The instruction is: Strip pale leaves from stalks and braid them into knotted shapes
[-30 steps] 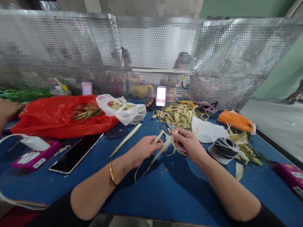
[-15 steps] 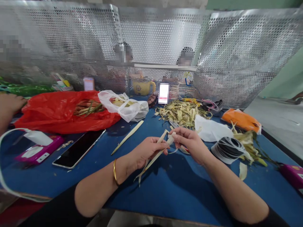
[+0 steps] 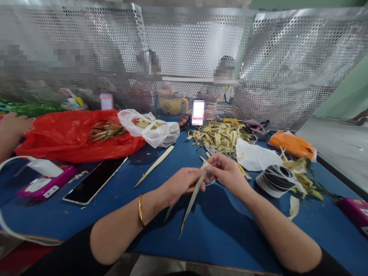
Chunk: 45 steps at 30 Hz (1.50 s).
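Between my two hands are pale dried corn husk strips (image 3: 193, 200), one long tapered end hanging down toward the table's front. My left hand (image 3: 184, 183), with a gold bangle at the wrist, pinches them from the left, fingers closed. Close against it, my right hand (image 3: 225, 170) pinches their upper end between thumb and fingertips. Something yellow-handled (image 3: 240, 169), partly hidden, lies behind my right hand. Another single strip of husk (image 3: 155, 165) rests on the blue table to the left. A spool of thin clear line (image 3: 275, 181) stands right of my right forearm.
A heap of husk strips (image 3: 222, 137) and white paper (image 3: 255, 155) lie behind my hands. To the left are a red plastic bag (image 3: 63, 134), a white bag (image 3: 163, 134), a phone (image 3: 96, 182) and a purple power strip (image 3: 47, 184). A perforated metal screen (image 3: 189, 42) stands behind; another person's hand (image 3: 14, 128) is at far left.
A husk strip has swung from lying leftward along my left hand to hanging steeply downward in front of it. My right fingers have closed over the strips' upper end.
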Each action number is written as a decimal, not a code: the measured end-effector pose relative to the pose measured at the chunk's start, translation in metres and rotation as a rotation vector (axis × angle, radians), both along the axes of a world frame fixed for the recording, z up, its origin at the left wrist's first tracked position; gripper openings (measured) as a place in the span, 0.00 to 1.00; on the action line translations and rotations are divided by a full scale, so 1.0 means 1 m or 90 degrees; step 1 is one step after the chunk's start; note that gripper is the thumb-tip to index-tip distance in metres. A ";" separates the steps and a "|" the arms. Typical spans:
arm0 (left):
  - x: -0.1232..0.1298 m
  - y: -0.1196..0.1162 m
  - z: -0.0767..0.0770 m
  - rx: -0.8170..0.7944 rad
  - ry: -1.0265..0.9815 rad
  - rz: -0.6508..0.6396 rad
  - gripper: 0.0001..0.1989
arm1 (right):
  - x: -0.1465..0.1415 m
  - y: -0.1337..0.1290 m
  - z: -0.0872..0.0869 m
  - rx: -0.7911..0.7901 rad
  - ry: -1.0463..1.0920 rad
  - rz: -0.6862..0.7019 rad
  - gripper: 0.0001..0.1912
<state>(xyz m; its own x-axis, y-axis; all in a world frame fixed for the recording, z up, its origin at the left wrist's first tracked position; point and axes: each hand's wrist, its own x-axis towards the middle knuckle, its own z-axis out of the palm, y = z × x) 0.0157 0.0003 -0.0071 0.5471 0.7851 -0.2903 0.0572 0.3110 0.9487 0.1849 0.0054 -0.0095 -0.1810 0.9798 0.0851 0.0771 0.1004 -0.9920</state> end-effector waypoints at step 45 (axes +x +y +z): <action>-0.005 0.010 -0.010 -0.166 -0.090 0.201 0.09 | 0.015 0.006 0.000 0.135 -0.831 -0.093 0.07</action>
<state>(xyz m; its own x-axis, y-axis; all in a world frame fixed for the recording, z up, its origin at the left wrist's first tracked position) 0.0110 0.0098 -0.0167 0.3409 0.8303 -0.4408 -0.2041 0.5231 0.8275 0.1996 0.0115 -0.0096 -0.1414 0.9865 0.0831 0.9770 0.1526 -0.1487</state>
